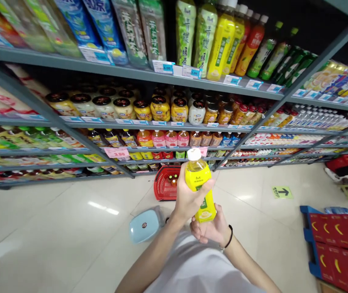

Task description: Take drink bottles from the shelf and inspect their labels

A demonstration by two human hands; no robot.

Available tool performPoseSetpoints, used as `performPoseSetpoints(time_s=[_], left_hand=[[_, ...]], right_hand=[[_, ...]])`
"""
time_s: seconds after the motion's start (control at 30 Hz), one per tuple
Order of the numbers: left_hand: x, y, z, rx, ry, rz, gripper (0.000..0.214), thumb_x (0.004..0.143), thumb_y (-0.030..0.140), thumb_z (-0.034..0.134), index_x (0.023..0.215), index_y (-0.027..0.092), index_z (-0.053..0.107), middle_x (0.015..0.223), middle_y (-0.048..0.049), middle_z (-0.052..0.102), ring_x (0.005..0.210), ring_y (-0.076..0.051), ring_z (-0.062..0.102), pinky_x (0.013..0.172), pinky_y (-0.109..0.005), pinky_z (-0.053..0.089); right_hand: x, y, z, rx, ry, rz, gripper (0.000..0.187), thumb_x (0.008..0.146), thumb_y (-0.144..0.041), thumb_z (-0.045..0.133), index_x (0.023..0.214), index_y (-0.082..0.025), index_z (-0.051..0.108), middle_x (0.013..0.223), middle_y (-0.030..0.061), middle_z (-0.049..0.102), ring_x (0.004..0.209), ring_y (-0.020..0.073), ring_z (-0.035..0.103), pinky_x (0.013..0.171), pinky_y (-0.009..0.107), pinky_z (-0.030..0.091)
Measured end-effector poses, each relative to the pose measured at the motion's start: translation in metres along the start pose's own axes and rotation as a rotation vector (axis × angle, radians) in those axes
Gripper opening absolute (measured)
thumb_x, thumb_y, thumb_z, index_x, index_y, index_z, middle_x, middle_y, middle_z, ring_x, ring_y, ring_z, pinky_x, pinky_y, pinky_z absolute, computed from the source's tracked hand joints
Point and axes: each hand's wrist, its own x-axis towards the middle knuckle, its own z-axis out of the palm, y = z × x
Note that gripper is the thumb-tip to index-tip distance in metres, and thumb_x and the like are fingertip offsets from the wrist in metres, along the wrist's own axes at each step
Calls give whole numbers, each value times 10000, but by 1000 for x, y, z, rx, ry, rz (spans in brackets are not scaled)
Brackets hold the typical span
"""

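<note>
The left hand (188, 198) is clamped around a yellow-wrapped plastic bottle (197, 176), its thumb across the smooth, glossy front below a ribbed round white cap (194, 154). The right hand (212, 230) curls at the squared base, though whether its fingers close on it I cannot tell. The bottle is held over the shiny tiled floor (101, 240), near a slotted red plastic basket (159, 181).
</note>
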Motion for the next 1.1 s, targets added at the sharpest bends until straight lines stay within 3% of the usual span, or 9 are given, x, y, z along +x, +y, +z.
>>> performPoseSetpoints(time_s=[0.13, 0.3, 0.5, 0.6, 0.73, 0.9, 1.03, 1.1], left_hand=[[3, -5, 23, -10, -44, -3, 526, 804, 389, 857, 1189, 173, 572, 1105, -108, 725, 864, -185, 720, 771, -286, 607], [-2, -8, 52, -2, -149, -47, 489, 794, 421, 857, 1148, 161, 640, 1113, -133, 740, 960, -237, 741, 798, -307, 612], [-19, -35, 85, -187, -210, -159, 510, 823, 459, 811, 1212, 168, 655, 1128, -139, 753, 1056, -288, 734, 861, -354, 603], [-24, -49, 99, -257, -125, -177, 504, 822, 506, 791, 1180, 171, 674, 1108, -127, 762, 1074, -302, 733, 901, -374, 595], [-28, -65, 117, -273, -37, -216, 565, 806, 541, 794, 1232, 193, 665, 1115, -109, 767, 1038, -292, 743, 902, -373, 590], [-38, -87, 140, -209, -9, -173, 583, 848, 558, 747, 1292, 192, 657, 1170, -113, 749, 1031, -264, 719, 855, -335, 584], [-46, -92, 161, -87, -103, -131, 416, 893, 439, 751, 1217, 188, 679, 1211, -111, 734, 858, -179, 693, 722, -268, 561], [-49, -90, 173, -29, -128, -111, 439, 846, 400, 812, 1197, 182, 663, 1197, -117, 736, 814, -166, 694, 705, -264, 569]], right_hand=[[-15, -8, -2, 53, 36, -121, 812, 767, -869, 613, 965, -85, 688, 698, 36, 594, 560, 138, 479, 412, 226, 305], [-43, -21, -11, -62, -95, -206, 800, 738, -879, 623, 982, -120, 694, 647, 9, 603, 489, 120, 406, 387, 228, 279], [-90, -39, -17, -170, -174, -214, 692, 702, -704, 799, 1023, -100, 693, 709, 84, 714, 526, 160, 576, 410, 223, 380], [-112, -49, -4, -278, -50, -279, 693, 700, -663, 848, 1116, -136, 679, 798, 84, 737, 611, 171, 633, 471, 223, 448], [-134, -60, 4, -410, 171, -383, 701, 681, -684, 872, 1096, -150, 690, 790, 57, 718, 592, 139, 592, 495, 214, 447], [-166, -69, -23, -541, 347, -506, 653, 707, -613, 893, 1131, -167, 676, 819, 36, 718, 568, 124, 564, 509, 221, 467], [-189, -73, -39, -692, 446, -622, 584, 749, -512, 890, 1177, -183, 665, 964, 50, 722, 753, 165, 642, 656, 249, 544], [-196, -73, -42, -778, 495, -687, 527, 769, -441, 881, 1176, -197, 652, 1010, 47, 722, 847, 183, 664, 734, 257, 561]])
